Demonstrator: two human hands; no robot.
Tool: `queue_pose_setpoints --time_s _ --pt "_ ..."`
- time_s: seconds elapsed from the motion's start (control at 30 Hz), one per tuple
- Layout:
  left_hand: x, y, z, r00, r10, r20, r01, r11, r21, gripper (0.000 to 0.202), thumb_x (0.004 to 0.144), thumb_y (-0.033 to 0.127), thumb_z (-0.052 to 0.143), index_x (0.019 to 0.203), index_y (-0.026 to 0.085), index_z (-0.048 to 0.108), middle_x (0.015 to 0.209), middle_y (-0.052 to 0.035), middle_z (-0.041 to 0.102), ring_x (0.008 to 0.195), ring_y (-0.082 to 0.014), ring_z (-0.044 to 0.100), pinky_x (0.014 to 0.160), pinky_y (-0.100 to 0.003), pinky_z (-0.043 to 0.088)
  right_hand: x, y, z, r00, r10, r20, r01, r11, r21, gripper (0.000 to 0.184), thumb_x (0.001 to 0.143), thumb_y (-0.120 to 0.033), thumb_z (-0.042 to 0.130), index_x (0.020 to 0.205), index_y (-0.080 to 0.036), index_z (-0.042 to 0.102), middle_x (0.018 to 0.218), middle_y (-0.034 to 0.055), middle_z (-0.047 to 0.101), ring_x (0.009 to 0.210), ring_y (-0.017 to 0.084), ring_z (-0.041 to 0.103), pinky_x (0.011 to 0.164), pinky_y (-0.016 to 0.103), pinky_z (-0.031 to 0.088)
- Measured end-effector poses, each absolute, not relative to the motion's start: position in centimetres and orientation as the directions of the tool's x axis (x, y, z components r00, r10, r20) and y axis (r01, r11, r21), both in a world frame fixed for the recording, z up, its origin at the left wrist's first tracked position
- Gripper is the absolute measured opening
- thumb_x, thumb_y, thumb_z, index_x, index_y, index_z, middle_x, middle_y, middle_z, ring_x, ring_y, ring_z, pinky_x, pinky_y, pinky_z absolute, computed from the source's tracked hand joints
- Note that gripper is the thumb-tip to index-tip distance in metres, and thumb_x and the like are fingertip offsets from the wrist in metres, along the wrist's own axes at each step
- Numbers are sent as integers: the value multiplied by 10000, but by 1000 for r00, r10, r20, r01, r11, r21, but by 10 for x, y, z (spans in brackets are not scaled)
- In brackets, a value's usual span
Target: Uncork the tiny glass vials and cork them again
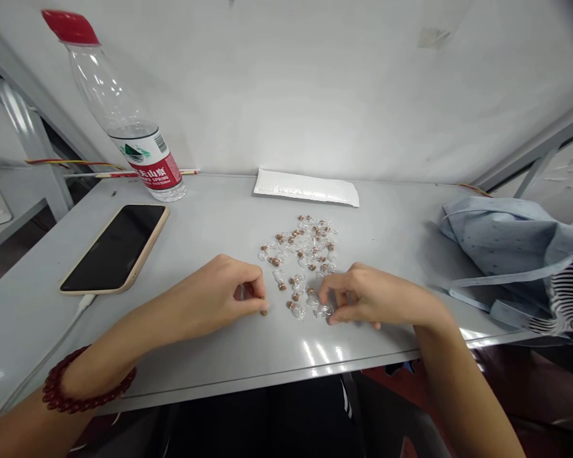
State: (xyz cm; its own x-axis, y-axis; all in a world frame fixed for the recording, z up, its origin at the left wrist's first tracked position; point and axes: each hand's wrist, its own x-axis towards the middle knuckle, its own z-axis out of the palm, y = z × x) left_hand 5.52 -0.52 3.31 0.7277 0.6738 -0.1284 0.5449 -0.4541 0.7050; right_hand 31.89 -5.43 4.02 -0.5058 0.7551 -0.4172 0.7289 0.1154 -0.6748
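On the grey table lies a loose cluster of tiny clear glass bottles (297, 310) with brown cork stoppers. My left hand (219, 289) is closed in a pinch at the cluster's left side. From its fingertips a small brown cork (264, 312) peeks out; whether glass is attached to it is hidden by the fingers. My right hand (363, 296) rests at the cluster's near right edge. Its thumb and index finger close around one tiny glass bottle (323, 311), which lies low at the tabletop.
At the left are a phone (117, 248) with a white charging cable (52, 350) and a water bottle (143, 152) with a red cap. A white packet (305, 186) lies by the back wall. Light blue fabric (506, 248) sits at the right. The table's front edge (267, 381) runs close to me.
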Motion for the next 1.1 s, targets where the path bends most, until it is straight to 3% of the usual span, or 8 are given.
queue_pose_setpoints --time_s 0.17,0.27,0.4,0.53,0.8,0.93,1.1 --pt "64 -13 33 734 678 -16 432 -449 782 107 780 205 649 679 179 623 713 23 685 625 -109 604 584 -204 479 315 -55 41 -541 732 -415 669 76 -739 153 766 -224 626 909 -174 609 578 -63 585 340 56 481 373 178 400" --pt "70 -19 30 745 662 83 345 -488 802 140 778 219 681 669 172 606 671 22 646 608 -105 573 598 -216 475 311 -56 41 -550 768 -329 573 59 -818 155 762 -226 635 903 -163 622 634 -37 629 421 72 551 443 190 451" --pt "75 -24 25 756 620 213 253 -575 778 123 792 219 687 697 174 625 678 15 622 607 -102 547 588 -218 458 304 -56 38 -558 796 -236 464 63 -884 189 748 -246 675 911 -155 648 728 1 661 549 87 602 525 199 481" --pt "76 -27 19 760 582 289 206 -638 742 116 807 193 678 710 170 617 701 13 625 622 -100 558 586 -213 446 298 -55 32 -577 790 -208 429 76 -900 201 738 -276 703 890 -151 659 700 -7 643 564 84 579 530 198 474" --pt "76 -31 25 763 590 263 226 -625 747 131 791 199 705 709 168 608 681 32 615 594 -82 532 556 -188 416 295 -56 32 -615 759 -214 316 -12 -949 223 775 -273 692 947 -132 673 658 2 659 572 98 625 572 217 520" --pt "77 -34 33 760 615 207 247 -569 785 152 764 200 729 674 166 612 643 43 617 570 -74 519 530 -172 405 293 -57 32 -647 732 -213 223 -86 -971 234 822 -303 659 943 -105 689 712 46 681 605 119 662 540 213 523" --pt "78 -33 34 754 645 124 219 -424 878 138 736 205 743 636 177 653 606 42 622 570 -85 520 556 -191 430 289 -57 29 -687 702 -189 151 -117 -982 200 867 -273 611 935 -101 684 703 33 662 555 96 642 531 211 529"
